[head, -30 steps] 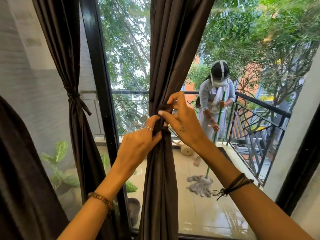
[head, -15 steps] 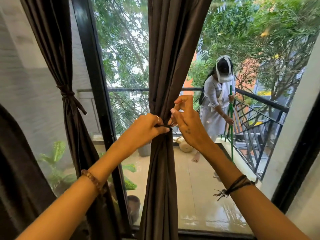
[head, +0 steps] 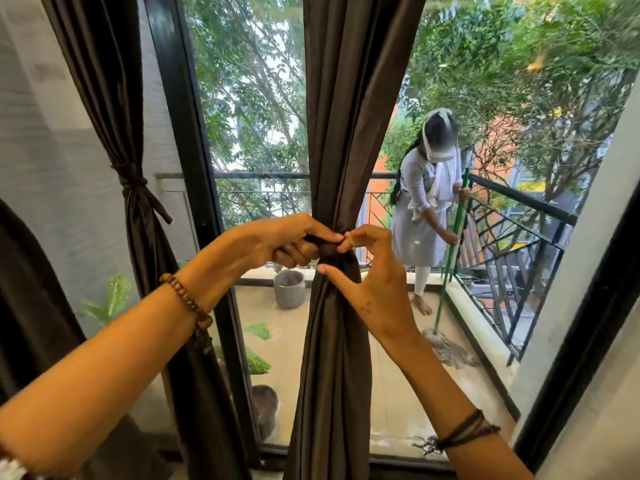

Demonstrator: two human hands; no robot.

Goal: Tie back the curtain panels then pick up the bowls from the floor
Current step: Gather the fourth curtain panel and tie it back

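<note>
Left hand closes its fingers around the dark brown fabric tie-back band at the gathered waist of the middle dark brown satin curtain panel, apparently to hold the wrap taut. Right hand, at 3 o'clock of the knot, pinches the band's end between fingertips above, with the thumb spread below as a brace against the folds. The middle panel hangs at frame centre, cinched into a narrow waist, its folds flaring above and below. At 9 o'clock, a second dark brown curtain panel hangs already tied with its own knotted band. No bowls are in view; that step is judged not begun.
</note>
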